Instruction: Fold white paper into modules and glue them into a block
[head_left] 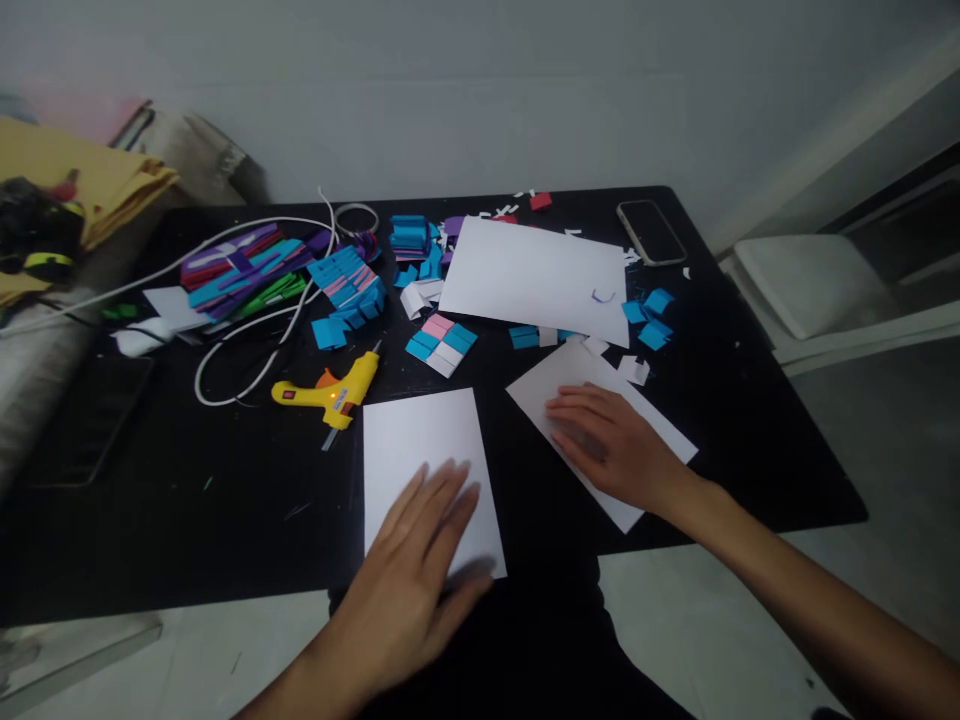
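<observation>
My left hand lies over the lower part of a white paper sheet near the table's front edge, fingers stretched out. To the right, my right hand rests on a second white sheet, turned at an angle; its fingers are extended and nothing shows in them. A yellow hot glue gun with a small lit orange light lies left of the first sheet. Beyond the sheets sits a small woven square of pink, blue and white paper. A larger white sheet with a purple mark lies behind.
Folded blue pieces and bundled coloured paper strips lie at the back left, with a white cable looping around them. Blue paper pieces sit right of the large sheet. A phone lies at the back right corner of the black table.
</observation>
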